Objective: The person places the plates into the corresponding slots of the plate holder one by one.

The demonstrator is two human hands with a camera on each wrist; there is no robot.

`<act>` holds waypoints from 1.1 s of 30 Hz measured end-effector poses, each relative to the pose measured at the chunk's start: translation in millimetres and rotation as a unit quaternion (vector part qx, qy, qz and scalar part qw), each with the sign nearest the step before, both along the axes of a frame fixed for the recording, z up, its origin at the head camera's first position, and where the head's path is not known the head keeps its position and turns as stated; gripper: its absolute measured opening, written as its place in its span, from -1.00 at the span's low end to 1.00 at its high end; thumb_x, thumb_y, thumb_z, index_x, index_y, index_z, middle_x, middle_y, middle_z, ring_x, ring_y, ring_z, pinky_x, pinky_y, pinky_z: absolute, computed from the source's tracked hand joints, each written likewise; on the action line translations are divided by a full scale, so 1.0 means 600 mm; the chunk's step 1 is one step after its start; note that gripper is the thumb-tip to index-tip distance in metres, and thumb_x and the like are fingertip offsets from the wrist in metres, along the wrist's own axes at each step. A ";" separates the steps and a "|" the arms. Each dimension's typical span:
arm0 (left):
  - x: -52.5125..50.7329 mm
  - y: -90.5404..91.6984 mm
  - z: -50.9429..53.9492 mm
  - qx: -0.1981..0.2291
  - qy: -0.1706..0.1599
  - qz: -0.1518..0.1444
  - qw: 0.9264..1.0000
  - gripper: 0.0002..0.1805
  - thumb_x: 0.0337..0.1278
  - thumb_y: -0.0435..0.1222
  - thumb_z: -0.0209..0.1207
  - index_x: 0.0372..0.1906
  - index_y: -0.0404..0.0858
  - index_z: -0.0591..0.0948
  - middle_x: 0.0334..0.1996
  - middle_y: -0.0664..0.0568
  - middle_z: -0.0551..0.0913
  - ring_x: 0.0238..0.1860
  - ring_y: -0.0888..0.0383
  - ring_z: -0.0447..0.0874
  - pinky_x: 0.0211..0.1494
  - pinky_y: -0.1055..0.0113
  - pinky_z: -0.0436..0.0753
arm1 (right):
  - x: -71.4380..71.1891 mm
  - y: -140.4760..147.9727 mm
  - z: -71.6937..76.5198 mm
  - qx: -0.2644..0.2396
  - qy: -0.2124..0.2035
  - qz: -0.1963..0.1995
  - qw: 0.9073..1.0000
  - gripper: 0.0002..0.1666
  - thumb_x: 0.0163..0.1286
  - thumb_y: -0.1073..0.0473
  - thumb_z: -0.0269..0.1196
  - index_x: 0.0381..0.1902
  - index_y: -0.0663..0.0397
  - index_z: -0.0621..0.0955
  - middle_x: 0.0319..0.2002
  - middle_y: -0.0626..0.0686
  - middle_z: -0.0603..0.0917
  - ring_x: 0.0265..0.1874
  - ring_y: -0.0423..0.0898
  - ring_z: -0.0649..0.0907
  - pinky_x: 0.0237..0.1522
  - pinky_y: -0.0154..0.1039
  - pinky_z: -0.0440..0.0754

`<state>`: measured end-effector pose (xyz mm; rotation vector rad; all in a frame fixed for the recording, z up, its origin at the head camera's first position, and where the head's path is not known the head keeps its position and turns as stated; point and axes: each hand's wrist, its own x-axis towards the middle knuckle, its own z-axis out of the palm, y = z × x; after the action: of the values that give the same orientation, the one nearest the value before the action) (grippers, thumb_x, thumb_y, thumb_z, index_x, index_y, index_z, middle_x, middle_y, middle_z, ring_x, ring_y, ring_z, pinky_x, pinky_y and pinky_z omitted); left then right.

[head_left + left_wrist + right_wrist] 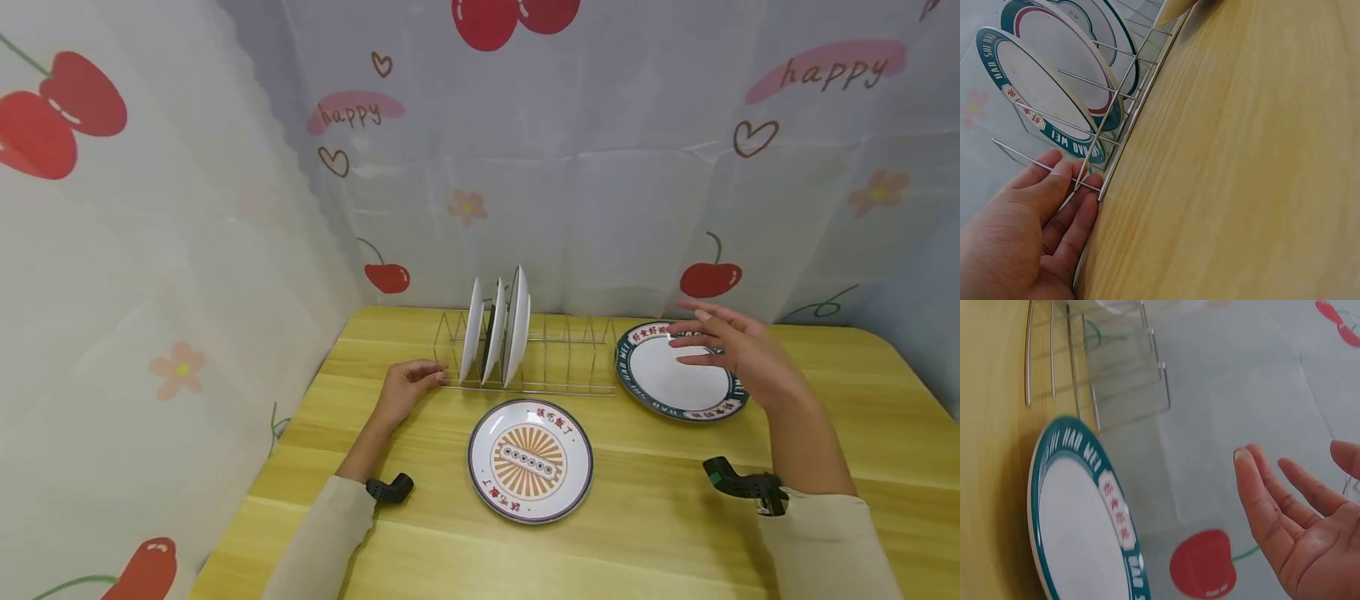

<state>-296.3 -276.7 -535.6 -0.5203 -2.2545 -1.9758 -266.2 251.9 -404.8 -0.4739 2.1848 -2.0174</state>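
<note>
A wire rack (pixel 570 388) at the back of the table holds several plates (pixel 516 333) on edge in its left half. The left hand (pixel 405 390) pinches the rack's left front corner; in the left wrist view the fingers of that hand (pixel 1041 225) curl round the wire end. Over the right side of a green-rimmed plate (pixel 675 375), lying flat right of the rack, hovers the right hand (pixel 750 354), fingers spread and holding nothing. In the right wrist view this hand (pixel 1310 531) stands apart from the plate (pixel 1082 531).
A white plate with an orange ray pattern (pixel 530 461) lies face up on the wooden table (pixel 637 533), in front of the rack. Behind the table hangs a curtain (pixel 600 208) printed with cherries; another stretch of it runs along the left side.
</note>
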 end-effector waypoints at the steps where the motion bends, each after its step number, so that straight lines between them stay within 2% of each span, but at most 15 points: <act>1: -0.001 0.001 0.000 0.000 -0.001 0.001 1.000 -0.77 0.26 -0.48 0.29 -0.02 -0.50 0.72 -0.07 -0.35 0.73 -0.16 0.07 0.82 -0.07 0.19 0.79 | -0.001 0.010 -0.002 0.005 0.000 -0.011 1.000 -0.50 0.65 0.00 0.03 0.45 -0.06 0.44 0.07 -0.09 0.72 0.01 -0.18 0.71 -0.10 -0.26 0.77; 5: -0.009 0.004 0.002 -0.010 -0.001 0.005 1.000 -0.77 0.25 -0.46 0.30 -0.03 -0.47 0.74 -0.07 -0.32 0.74 -0.17 0.08 0.81 -0.08 0.20 0.80 | -0.002 0.045 -0.013 0.062 -0.003 -0.075 0.995 -0.44 0.65 -0.08 0.01 0.49 -0.07 0.37 -0.02 -0.29 0.71 -0.07 -0.30 0.70 -0.17 -0.36 0.76; 9: -0.015 0.006 0.007 -0.018 0.000 0.009 1.000 -0.78 0.25 -0.46 0.31 -0.04 -0.47 0.74 -0.08 -0.30 0.75 -0.16 0.12 0.80 -0.10 0.22 0.80 | -0.001 0.073 -0.027 0.022 -0.033 -0.112 0.993 -0.31 0.64 -0.06 0.03 0.58 0.07 0.22 -0.11 -0.37 0.71 -0.16 -0.37 0.71 -0.24 -0.42 0.74; 12: -0.014 0.007 0.010 -0.019 0.004 0.011 1.000 -0.78 0.25 -0.48 0.31 -0.04 -0.49 0.73 -0.08 -0.29 0.76 -0.14 0.13 0.80 -0.10 0.25 0.79 | -0.001 0.087 -0.038 -0.019 -0.064 -0.144 0.987 -0.19 0.62 -0.05 0.08 0.63 0.08 0.07 -0.11 -0.37 0.67 -0.20 -0.38 0.70 -0.26 -0.40 0.75; 14: -0.011 0.005 0.010 -0.019 0.006 0.013 1.000 -0.78 0.25 -0.48 0.31 -0.04 -0.50 0.73 -0.08 -0.28 0.76 -0.14 0.13 0.80 -0.11 0.26 0.79 | -0.004 0.092 -0.045 0.010 -0.080 -0.175 0.981 -0.10 0.61 -0.10 0.06 0.66 0.08 -0.07 0.07 -0.12 0.64 -0.14 -0.34 0.65 -0.23 -0.37 0.76; 15: -0.010 0.004 0.009 -0.018 0.005 0.014 1.000 -0.78 0.25 -0.48 0.31 -0.04 -0.50 0.73 -0.08 -0.28 0.76 -0.14 0.13 0.80 -0.10 0.26 0.79 | -0.006 0.095 -0.049 0.029 -0.089 -0.189 0.978 -0.07 0.62 -0.12 0.05 0.66 0.08 -0.12 0.20 0.06 0.58 -0.05 -0.25 0.64 -0.21 -0.37 0.76; 18: -0.007 0.002 0.008 -0.017 0.001 0.017 1.000 -0.77 0.24 -0.46 0.32 -0.04 -0.48 0.73 -0.08 -0.25 0.76 -0.15 0.13 0.80 -0.10 0.26 0.79 | -0.011 0.102 -0.061 0.105 -0.113 -0.220 0.963 -0.05 0.62 -0.17 -0.02 0.65 0.13 -0.19 0.48 0.42 0.22 0.21 0.13 0.50 -0.16 -0.34 0.76; 19: -0.006 0.001 0.007 -0.015 -0.001 0.017 1.000 -0.76 0.24 -0.45 0.32 -0.03 -0.48 0.73 -0.08 -0.25 0.76 -0.15 0.13 0.81 -0.10 0.26 0.79 | -0.012 0.104 -0.065 0.128 -0.120 -0.224 0.959 -0.04 0.62 -0.19 -0.05 0.64 0.16 -0.20 0.51 0.47 0.11 0.26 0.23 0.44 -0.15 -0.35 0.76; 21: -0.005 0.000 0.005 -0.014 -0.005 0.020 1.000 -0.76 0.24 -0.43 0.33 -0.03 -0.47 0.74 -0.08 -0.24 0.76 -0.15 0.13 0.81 -0.09 0.25 0.79 | -0.014 0.109 -0.073 0.155 -0.135 -0.226 0.952 -0.04 0.63 -0.18 -0.07 0.62 0.23 -0.21 0.49 0.54 0.09 0.32 0.37 0.35 -0.17 -0.37 0.76; 23: -0.004 -0.001 0.004 -0.012 -0.008 0.022 1.000 -0.76 0.23 -0.42 0.34 -0.04 -0.46 0.74 -0.08 -0.24 0.77 -0.15 0.13 0.81 -0.09 0.26 0.79 | -0.015 0.113 -0.080 0.175 -0.148 -0.227 0.947 -0.04 0.63 -0.17 -0.06 0.61 0.27 -0.18 0.46 0.57 0.13 0.30 0.38 0.38 -0.16 -0.36 0.75; 26: -0.003 -0.001 0.003 -0.010 -0.008 0.022 1.000 -0.76 0.23 -0.42 0.34 -0.04 -0.47 0.74 -0.08 -0.26 0.76 -0.16 0.13 0.81 -0.09 0.27 0.79 | -0.015 0.116 -0.088 0.203 -0.165 -0.224 0.939 -0.04 0.62 -0.17 -0.06 0.60 0.34 -0.17 0.40 0.61 0.21 0.27 0.39 0.44 0.05 -0.12 0.73; 30: -0.001 0.001 0.003 -0.006 -0.005 0.018 1.000 -0.76 0.23 -0.45 0.34 -0.04 -0.50 0.73 -0.08 -0.30 0.75 -0.17 0.13 0.81 -0.10 0.29 0.79 | -0.017 0.119 -0.098 0.238 -0.180 -0.201 0.933 -0.02 0.62 -0.18 -0.06 0.58 0.39 -0.16 0.38 0.62 0.23 0.29 0.43 0.43 0.29 0.26 0.49; 33: 0.001 0.002 0.003 -0.007 -0.002 0.018 1.000 -0.76 0.23 -0.45 0.34 -0.04 -0.50 0.73 -0.08 -0.29 0.76 -0.17 0.14 0.81 -0.11 0.30 0.79 | -0.020 0.121 -0.107 0.264 -0.177 -0.172 0.932 -0.01 0.60 -0.12 0.03 0.57 0.41 -0.14 0.37 0.64 0.20 0.26 0.45 0.44 0.29 0.23 0.50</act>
<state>-295.9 -275.6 -533.7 -0.4726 -2.2661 -1.9467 -278.2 324.8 -469.1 0.3335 2.5414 -1.3799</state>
